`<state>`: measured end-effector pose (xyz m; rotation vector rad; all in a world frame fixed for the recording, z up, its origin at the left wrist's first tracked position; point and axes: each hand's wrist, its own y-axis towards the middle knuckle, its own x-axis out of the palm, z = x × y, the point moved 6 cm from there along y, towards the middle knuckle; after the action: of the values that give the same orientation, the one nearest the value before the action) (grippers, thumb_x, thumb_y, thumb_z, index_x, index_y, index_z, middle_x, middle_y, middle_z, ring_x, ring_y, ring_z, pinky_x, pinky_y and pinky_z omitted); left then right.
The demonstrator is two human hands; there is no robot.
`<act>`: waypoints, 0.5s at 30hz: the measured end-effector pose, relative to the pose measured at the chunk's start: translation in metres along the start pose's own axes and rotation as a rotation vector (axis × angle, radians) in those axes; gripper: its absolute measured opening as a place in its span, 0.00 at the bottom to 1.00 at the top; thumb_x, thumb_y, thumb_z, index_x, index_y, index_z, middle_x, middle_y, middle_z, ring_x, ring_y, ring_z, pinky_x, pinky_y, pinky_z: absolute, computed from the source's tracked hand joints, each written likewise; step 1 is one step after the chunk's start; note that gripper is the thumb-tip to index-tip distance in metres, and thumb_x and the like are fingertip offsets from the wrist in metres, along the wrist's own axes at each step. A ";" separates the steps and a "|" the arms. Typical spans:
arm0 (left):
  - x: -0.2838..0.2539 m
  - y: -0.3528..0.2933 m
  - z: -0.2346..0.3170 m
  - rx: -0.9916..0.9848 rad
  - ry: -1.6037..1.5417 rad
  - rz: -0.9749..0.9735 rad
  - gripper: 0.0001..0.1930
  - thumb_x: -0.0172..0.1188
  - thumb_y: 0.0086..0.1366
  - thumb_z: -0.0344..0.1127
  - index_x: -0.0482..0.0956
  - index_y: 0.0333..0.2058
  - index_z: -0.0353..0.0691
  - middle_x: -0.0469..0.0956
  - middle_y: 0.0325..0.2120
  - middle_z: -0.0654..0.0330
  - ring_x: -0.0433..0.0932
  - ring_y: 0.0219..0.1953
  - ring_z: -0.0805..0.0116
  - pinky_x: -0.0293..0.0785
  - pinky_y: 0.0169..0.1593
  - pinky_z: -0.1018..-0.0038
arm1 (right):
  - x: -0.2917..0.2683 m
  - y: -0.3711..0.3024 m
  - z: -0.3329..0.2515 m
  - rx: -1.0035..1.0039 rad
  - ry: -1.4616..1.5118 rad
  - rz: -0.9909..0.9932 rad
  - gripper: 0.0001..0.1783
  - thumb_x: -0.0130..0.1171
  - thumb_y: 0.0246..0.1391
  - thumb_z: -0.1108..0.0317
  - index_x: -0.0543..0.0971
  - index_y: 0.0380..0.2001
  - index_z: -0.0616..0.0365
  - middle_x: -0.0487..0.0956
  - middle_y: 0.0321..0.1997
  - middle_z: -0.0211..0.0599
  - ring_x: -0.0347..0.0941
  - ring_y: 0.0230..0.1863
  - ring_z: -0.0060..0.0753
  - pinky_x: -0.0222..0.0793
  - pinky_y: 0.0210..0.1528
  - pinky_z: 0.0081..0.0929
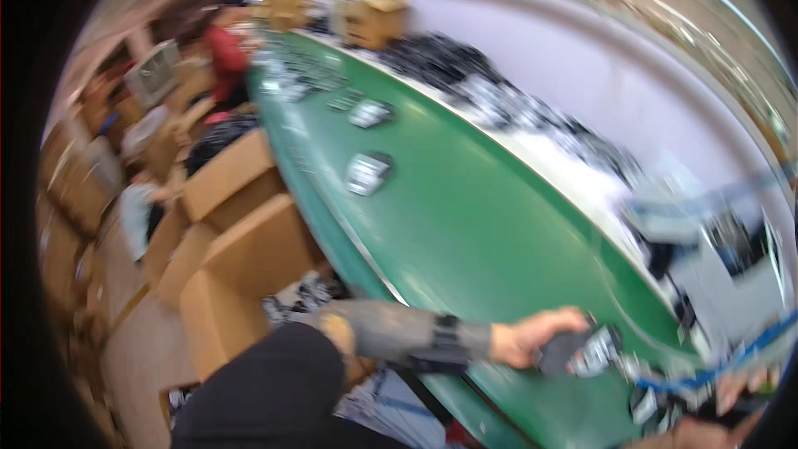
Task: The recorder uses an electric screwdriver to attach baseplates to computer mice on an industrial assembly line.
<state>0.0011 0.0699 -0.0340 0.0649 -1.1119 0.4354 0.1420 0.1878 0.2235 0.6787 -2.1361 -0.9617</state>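
Note:
Over the near right part of the green conveyor belt [465, 199], my left hand [532, 337] is closed around a dark, rounded item with a pale grey face [594, 351]; blur hides its exact kind. A grey sleeve and a black band cover that forearm. At the lower right edge, my right hand [736, 403] shows bent fingers around something dark that I cannot make out. Beside it lie more black-and-pale items [652, 407], partly hidden. Farther up the belt rest two similar black-and-pale pieces, the closer one [368, 173] apart from the other [371, 113].
Open cardboard boxes [249, 237] stand along the belt's left side. Dark and clear-wrapped goods [440, 62] line the ledge at right. A grey machine [731, 266] and a blue strap or hose [723, 366] are near my right hand. A person in red [224, 58] is far left.

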 end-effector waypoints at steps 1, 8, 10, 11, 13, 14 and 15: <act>0.005 -0.009 0.007 0.017 0.019 -0.003 0.20 0.53 0.61 0.42 0.65 0.50 0.44 0.70 0.41 0.57 0.76 0.36 0.64 0.77 0.38 0.61 | 0.000 0.000 0.002 0.030 0.050 -0.020 0.24 0.47 0.57 0.47 0.70 0.39 0.60 0.73 0.28 0.40 0.65 0.17 0.25 0.59 0.14 0.16; 0.005 -0.004 0.007 -0.065 -0.019 -0.085 0.23 0.47 0.64 0.43 0.58 0.56 0.42 0.69 0.44 0.48 0.73 0.45 0.54 0.73 0.48 0.56 | 0.009 -0.010 0.028 0.180 0.237 -0.138 0.26 0.50 0.56 0.47 0.66 0.41 0.61 0.69 0.34 0.37 0.63 0.20 0.19 0.59 0.28 0.20; 0.006 -0.001 0.004 -0.074 -0.014 -0.095 0.24 0.46 0.64 0.43 0.58 0.56 0.41 0.69 0.44 0.47 0.73 0.45 0.54 0.73 0.48 0.56 | 0.007 -0.011 0.029 0.173 0.232 -0.124 0.25 0.51 0.55 0.47 0.66 0.41 0.60 0.69 0.34 0.38 0.64 0.19 0.20 0.59 0.27 0.20; 0.006 -0.002 0.003 -0.072 -0.007 -0.090 0.24 0.46 0.64 0.43 0.58 0.56 0.40 0.69 0.45 0.46 0.73 0.45 0.54 0.73 0.48 0.56 | 0.007 -0.011 0.029 0.180 0.252 -0.125 0.25 0.51 0.55 0.46 0.66 0.40 0.60 0.69 0.34 0.38 0.64 0.19 0.21 0.59 0.26 0.21; 0.008 -0.003 0.002 -0.079 -0.023 -0.093 0.24 0.45 0.64 0.42 0.57 0.56 0.40 0.69 0.45 0.46 0.73 0.46 0.53 0.73 0.48 0.56 | 0.007 -0.012 0.028 0.172 0.239 -0.127 0.25 0.50 0.55 0.46 0.66 0.40 0.60 0.69 0.33 0.38 0.64 0.19 0.21 0.60 0.26 0.21; 0.009 -0.006 0.003 -0.074 -0.015 -0.098 0.25 0.45 0.63 0.42 0.57 0.57 0.40 0.69 0.45 0.46 0.73 0.46 0.53 0.73 0.48 0.56 | 0.008 -0.013 0.029 0.179 0.249 -0.124 0.25 0.50 0.55 0.46 0.66 0.40 0.60 0.69 0.33 0.38 0.64 0.19 0.21 0.60 0.26 0.21; 0.010 -0.008 0.004 -0.069 -0.007 -0.103 0.25 0.45 0.63 0.42 0.57 0.57 0.40 0.69 0.46 0.46 0.73 0.46 0.53 0.73 0.48 0.56 | 0.008 -0.014 0.030 0.181 0.261 -0.118 0.25 0.50 0.56 0.46 0.66 0.40 0.60 0.69 0.32 0.38 0.64 0.18 0.21 0.60 0.26 0.21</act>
<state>0.0039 0.0643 -0.0220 0.0628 -1.1244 0.3049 0.1164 0.1871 0.2005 0.9737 -1.9821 -0.7003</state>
